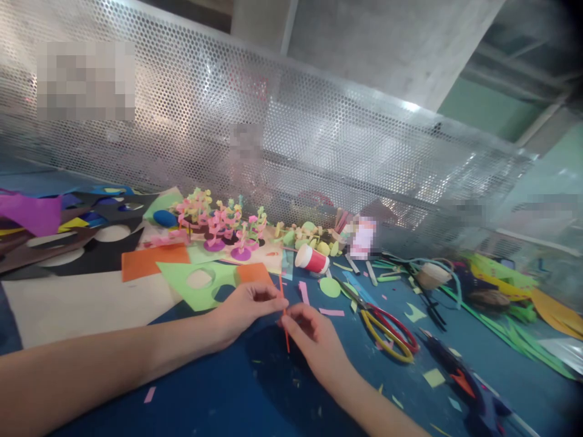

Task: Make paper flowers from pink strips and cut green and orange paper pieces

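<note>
My left hand and my right hand meet over the blue table. Both pinch a thin orange paper strip that stands nearly upright between them. The left fingers grip its upper part, the right fingers its middle. Just behind the hands lie a green paper sheet with round holes and an orange sheet.
Scissors with red and yellow handles lie right of my hands. A red and white roll lies on its side behind them. Small paper trees stand at the back before a perforated metal screen. Paper scraps and green strips cover the right.
</note>
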`<state>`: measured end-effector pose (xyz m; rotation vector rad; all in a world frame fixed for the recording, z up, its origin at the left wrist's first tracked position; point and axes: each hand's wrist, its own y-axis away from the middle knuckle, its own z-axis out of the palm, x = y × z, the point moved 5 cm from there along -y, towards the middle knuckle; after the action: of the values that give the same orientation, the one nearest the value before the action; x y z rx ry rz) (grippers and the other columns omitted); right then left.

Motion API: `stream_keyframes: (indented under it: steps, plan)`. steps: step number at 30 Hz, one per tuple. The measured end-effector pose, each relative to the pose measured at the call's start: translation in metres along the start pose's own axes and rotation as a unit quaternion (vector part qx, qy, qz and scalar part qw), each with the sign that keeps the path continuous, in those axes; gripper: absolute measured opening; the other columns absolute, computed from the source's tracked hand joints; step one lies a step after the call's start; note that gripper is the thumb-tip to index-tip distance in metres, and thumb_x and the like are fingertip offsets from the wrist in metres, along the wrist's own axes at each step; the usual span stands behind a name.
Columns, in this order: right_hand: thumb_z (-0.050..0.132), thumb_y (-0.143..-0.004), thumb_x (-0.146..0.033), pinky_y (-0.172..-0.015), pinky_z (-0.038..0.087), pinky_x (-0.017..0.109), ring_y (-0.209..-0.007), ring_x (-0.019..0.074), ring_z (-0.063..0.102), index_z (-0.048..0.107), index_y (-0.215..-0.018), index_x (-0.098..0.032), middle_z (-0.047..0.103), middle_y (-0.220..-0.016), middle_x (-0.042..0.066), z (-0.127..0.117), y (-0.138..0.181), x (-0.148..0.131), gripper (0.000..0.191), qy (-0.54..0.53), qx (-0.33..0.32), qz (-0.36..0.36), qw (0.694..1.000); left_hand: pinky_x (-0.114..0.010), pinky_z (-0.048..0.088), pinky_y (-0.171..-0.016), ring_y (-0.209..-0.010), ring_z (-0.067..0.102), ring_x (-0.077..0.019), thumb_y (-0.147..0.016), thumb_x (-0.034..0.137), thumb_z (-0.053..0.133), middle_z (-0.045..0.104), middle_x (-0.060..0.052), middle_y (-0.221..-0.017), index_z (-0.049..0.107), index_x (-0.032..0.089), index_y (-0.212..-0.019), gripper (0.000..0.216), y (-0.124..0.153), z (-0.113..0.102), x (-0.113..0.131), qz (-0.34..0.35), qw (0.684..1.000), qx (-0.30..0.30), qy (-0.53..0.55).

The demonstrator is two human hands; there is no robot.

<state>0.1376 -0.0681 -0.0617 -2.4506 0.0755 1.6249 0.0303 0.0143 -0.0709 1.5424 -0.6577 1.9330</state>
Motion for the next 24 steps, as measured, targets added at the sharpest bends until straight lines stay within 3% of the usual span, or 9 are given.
stream_keyframes:
  steps: [5,10,20,24]
  plan:
    - [0.052,-0.084,-0.041,-0.066,0.045,0.025,-0.071,0.0164,0.058,0.062,-0.079,-0.016,0.065,-0.076,0.003,-0.001,-0.001,-0.003,0.027,-0.016,-0.003,0.005,1.000,-0.024,0.042,-0.069,-0.068,0.055,-0.0137,-0.069,0.037,0.069,0.065,-0.002,-0.072,0.070,0.016,-0.076,0.022,0.001,0.001,0.001,-0.002,1.000,-0.007,-0.022]
    - [0.051,-0.085,-0.040,-0.071,0.047,0.027,-0.077,0.0177,0.061,0.063,-0.083,-0.017,0.067,-0.081,0.004,0.000,0.001,-0.003,0.026,-0.019,-0.010,-0.003,1.000,-0.024,0.042,-0.065,-0.062,0.053,-0.0121,-0.070,0.035,0.068,0.063,-0.001,-0.065,0.069,0.016,-0.072,0.019,0.000,0.001,0.001,0.011,0.999,-0.013,-0.027]
    - [0.049,-0.086,-0.042,-0.067,0.047,0.025,-0.073,0.0175,0.062,0.065,-0.081,-0.016,0.068,-0.079,0.004,0.003,0.003,-0.002,0.031,0.018,-0.015,-0.020,1.000,-0.024,0.041,-0.064,-0.062,0.052,-0.0118,-0.069,0.037,0.068,0.061,0.001,-0.066,0.067,0.017,-0.071,0.020,0.000,0.003,0.000,0.006,0.999,-0.022,-0.029]
    - [0.034,-0.092,-0.042,-0.066,0.047,0.025,-0.070,0.0171,0.063,0.065,-0.078,-0.016,0.068,-0.074,0.005,-0.006,-0.003,-0.010,0.043,0.095,-0.015,-0.020,0.995,-0.022,0.039,-0.064,-0.063,0.050,-0.0106,-0.072,0.037,0.066,0.058,0.002,-0.066,0.064,0.017,-0.070,0.021,-0.001,0.002,0.001,0.022,0.999,-0.021,-0.015]
